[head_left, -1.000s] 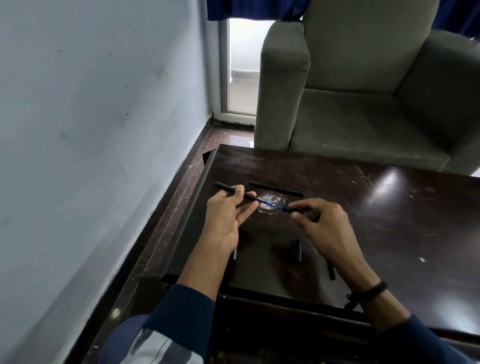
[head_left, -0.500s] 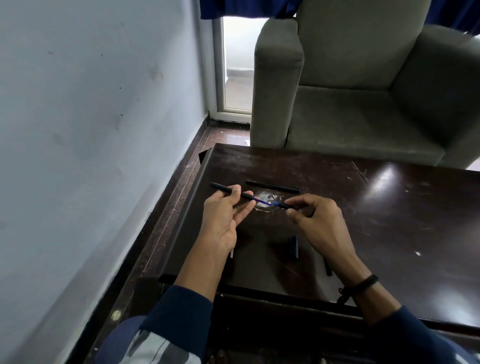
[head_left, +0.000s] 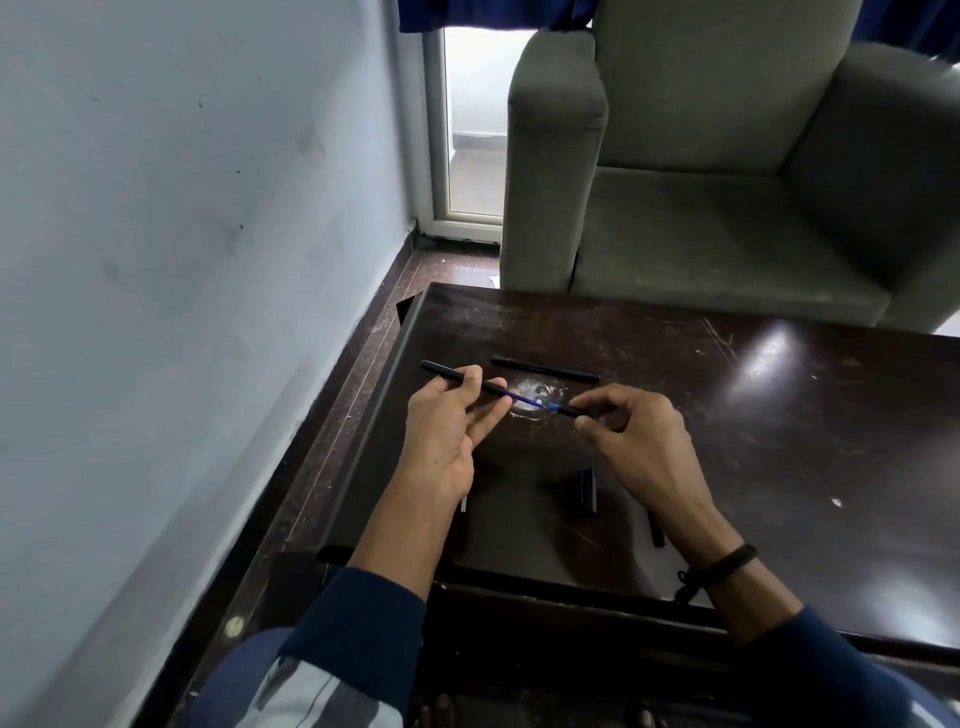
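My left hand (head_left: 447, 431) pinches a thin black pen barrel (head_left: 441, 370) between thumb and fingers, above a dark wooden table (head_left: 779, 415). A blue refill (head_left: 524, 399) runs out of the barrel's right end. My right hand (head_left: 639, 441) pinches the black tip piece (head_left: 569, 410) at the refill's other end. The two hands are about a hand's width apart. A second black pen barrel (head_left: 545, 368) lies on the table just behind them.
A short black cap (head_left: 588, 491) and another thin black piece (head_left: 655, 530) lie on the table near my right wrist. A small pale piece (head_left: 464, 503) shows beside my left wrist. A grey armchair (head_left: 727, 182) stands behind the table, a pale wall (head_left: 182, 260) on the left.
Both hands keep the same hold on the pen parts. They stay in about the same place over the table.
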